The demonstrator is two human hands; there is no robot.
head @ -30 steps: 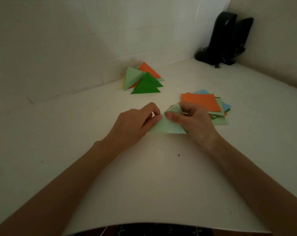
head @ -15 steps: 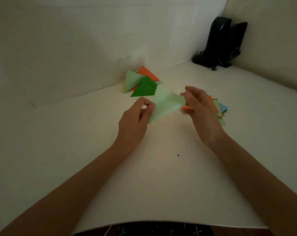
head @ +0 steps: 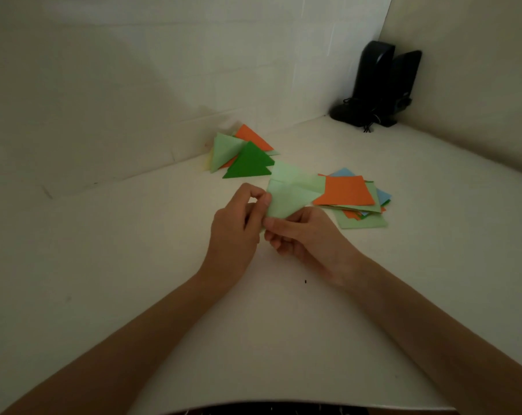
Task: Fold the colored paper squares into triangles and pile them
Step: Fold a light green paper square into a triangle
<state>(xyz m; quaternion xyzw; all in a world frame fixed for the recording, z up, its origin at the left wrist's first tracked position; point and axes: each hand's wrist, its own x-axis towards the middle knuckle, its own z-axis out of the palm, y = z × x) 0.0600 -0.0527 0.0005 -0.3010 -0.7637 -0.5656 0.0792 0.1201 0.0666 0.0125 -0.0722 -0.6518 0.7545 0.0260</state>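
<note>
The light green paper, partly folded, sits between both hands above the white table, and we see its far corner reach the orange square that tops the stack of unfolded squares. The left hand pinches its left edge between thumb and curled fingers, while the right hand grips its lower corner. Behind it we find the pile of folded triangles by the wall.

Pale worktop. Carries a loose pile of folded triangles at 12 o'clock near the wall, a fanned stack of paper squares at 2 o'clock, and black speakers in the far 1 o'clock corner.
</note>
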